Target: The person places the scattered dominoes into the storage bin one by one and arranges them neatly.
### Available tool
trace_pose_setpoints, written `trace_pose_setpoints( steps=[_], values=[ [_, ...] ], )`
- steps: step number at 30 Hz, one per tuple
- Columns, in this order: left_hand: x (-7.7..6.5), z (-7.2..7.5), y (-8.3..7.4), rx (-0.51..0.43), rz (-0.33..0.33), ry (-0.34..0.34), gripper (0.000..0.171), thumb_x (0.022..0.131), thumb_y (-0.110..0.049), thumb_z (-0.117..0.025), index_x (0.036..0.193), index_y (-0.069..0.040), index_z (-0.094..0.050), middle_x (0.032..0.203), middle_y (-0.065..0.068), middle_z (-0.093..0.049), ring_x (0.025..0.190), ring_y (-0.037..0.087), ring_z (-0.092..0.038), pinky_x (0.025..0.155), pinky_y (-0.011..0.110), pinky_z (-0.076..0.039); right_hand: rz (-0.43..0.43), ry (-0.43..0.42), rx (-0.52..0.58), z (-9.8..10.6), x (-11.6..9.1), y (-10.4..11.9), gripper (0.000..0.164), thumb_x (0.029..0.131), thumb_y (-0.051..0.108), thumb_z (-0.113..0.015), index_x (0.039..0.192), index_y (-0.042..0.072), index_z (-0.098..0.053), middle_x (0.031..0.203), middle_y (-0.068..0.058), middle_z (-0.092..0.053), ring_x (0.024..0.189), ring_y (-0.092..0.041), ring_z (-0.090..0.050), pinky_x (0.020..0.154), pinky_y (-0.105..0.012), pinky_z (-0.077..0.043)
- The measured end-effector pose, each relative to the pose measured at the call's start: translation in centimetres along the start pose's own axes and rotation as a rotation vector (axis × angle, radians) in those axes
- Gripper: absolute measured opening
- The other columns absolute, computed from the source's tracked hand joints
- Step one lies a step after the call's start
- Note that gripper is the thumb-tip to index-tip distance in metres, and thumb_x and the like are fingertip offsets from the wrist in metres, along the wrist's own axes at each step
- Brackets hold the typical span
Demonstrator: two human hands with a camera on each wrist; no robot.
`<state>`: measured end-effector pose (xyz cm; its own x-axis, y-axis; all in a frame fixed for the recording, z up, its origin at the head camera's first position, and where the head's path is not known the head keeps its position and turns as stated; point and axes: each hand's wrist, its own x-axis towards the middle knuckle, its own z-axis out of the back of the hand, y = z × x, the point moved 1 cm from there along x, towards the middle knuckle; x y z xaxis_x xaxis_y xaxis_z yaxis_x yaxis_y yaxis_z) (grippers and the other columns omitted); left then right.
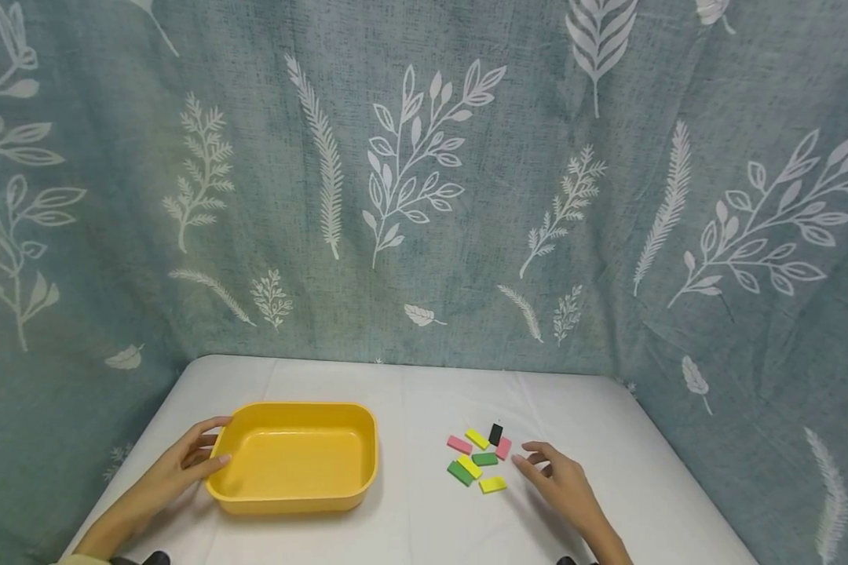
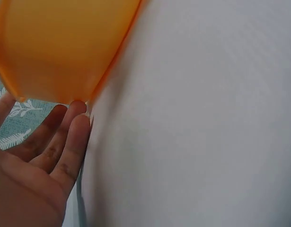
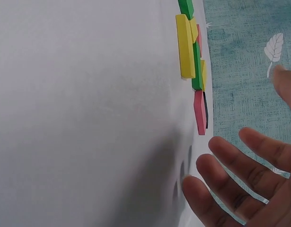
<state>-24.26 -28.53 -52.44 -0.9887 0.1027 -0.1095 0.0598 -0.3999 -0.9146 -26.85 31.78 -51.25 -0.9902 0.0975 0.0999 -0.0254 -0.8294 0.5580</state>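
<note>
A yellow rectangular plastic tray (image 1: 293, 506) lies on the left half of the white table, its inside bare. My left hand (image 1: 184, 461) holds its left side, thumb over the rim and fingers along the outer wall; the left wrist view shows the fingertips at the tray wall (image 2: 55, 56). Several small flat blocks form a loose cluster right of centre: pink (image 1: 460, 445), yellow (image 1: 493, 485), green (image 1: 484, 459) and black (image 1: 495, 434). Just right of the cluster hovers my right hand (image 1: 560, 480), fingers loosely bent and apart, nearest a pink block (image 3: 200, 113), holding nothing.
The white-covered table (image 1: 410, 526) reaches back to a blue-green curtain (image 1: 424, 298) with white leaf prints, which also hangs along both sides. White tabletop separates the tray from the blocks.
</note>
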Motion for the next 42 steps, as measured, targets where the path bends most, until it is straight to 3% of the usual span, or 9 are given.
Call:
trace_pose_setpoints(
  steps=[9, 16, 21, 26, 33, 40, 42],
  values=[
    [-0.3, 0.5, 0.7, -0.033, -0.014, 0.086, 0.079, 0.100, -0.035, -0.067, 0.163, -0.025, -0.020, 0.156, 0.028, -0.033, 0.136, 0.044, -0.045, 0.106, 0.065, -0.041, 0.014, 0.003, 0.012, -0.9, 0.9, -0.3, 0.049, 0.094, 0.049, -0.072, 0.128, 0.013, -0.068, 0.101, -0.002, -0.072, 0.080, -0.013, -0.063, 0.068, -0.033, -0.053],
    [-0.1, 1.0, 1.4, -0.103, -0.054, 0.161, 0.078, 0.103, -0.028, -0.063, 0.164, -0.024, -0.015, 0.160, 0.031, -0.026, 0.144, 0.053, -0.029, 0.108, 0.073, -0.033, 0.037, -0.006, 0.008, -1.4, 1.6, -0.6, 0.047, 0.094, 0.045, -0.074, 0.127, 0.013, -0.068, 0.100, -0.002, -0.072, 0.079, -0.013, -0.061, 0.067, -0.031, -0.050],
    [-0.3, 1.4, 1.8, -0.127, -0.070, 0.193, 0.078, 0.104, -0.024, -0.061, 0.165, -0.023, -0.013, 0.162, 0.033, -0.019, 0.146, 0.056, -0.022, 0.107, 0.074, -0.032, 0.029, 0.007, 0.000, -1.6, 2.0, -0.6, 0.049, 0.093, 0.045, -0.075, 0.128, 0.012, -0.068, 0.099, -0.001, -0.071, 0.076, -0.013, -0.059, 0.064, -0.030, -0.049],
    [-0.3, 1.4, 1.7, -0.132, -0.080, 0.198, 0.079, 0.103, -0.024, -0.062, 0.165, -0.024, -0.013, 0.162, 0.032, -0.020, 0.147, 0.055, -0.021, 0.109, 0.071, -0.034, 0.039, 0.015, 0.006, -1.7, 2.4, -0.6, 0.049, 0.091, 0.040, -0.079, 0.128, 0.010, -0.067, 0.096, 0.000, -0.070, 0.075, -0.013, -0.059, 0.064, -0.030, -0.049],
    [-0.4, 1.4, 2.0, -0.135, -0.085, 0.200, 0.078, 0.104, -0.022, -0.061, 0.165, -0.023, -0.013, 0.161, 0.030, -0.025, 0.145, 0.048, -0.031, 0.107, 0.057, -0.046, 0.056, 0.035, 0.009, -1.8, 2.9, -0.7, 0.050, 0.088, 0.035, -0.082, 0.129, 0.010, -0.067, 0.091, 0.001, -0.067, 0.073, -0.014, -0.055, 0.062, -0.030, -0.047],
    [-0.3, 1.5, 2.0, -0.141, -0.091, 0.196, 0.076, 0.104, -0.021, -0.062, 0.165, -0.025, -0.016, 0.159, 0.025, -0.031, 0.131, 0.014, -0.048, 0.106, 0.050, -0.047, 0.063, 0.063, 0.033, -1.9, 3.4, -0.6, 0.052, 0.087, 0.032, -0.084, 0.130, 0.010, -0.067, 0.088, 0.001, -0.064, 0.074, -0.016, -0.053, 0.063, -0.031, -0.044],
    [-0.4, 1.5, 2.0, -0.145, -0.086, 0.193, 0.077, 0.103, -0.021, -0.062, 0.164, -0.025, -0.016, 0.159, 0.025, -0.031, 0.129, 0.012, -0.049, 0.105, 0.048, -0.048, 0.061, 0.072, 0.037, -1.9, 3.4, -0.7, 0.053, 0.086, 0.033, -0.085, 0.130, 0.010, -0.067, 0.088, 0.001, -0.063, 0.074, -0.016, -0.053, 0.063, -0.031, -0.044]
  ],
)
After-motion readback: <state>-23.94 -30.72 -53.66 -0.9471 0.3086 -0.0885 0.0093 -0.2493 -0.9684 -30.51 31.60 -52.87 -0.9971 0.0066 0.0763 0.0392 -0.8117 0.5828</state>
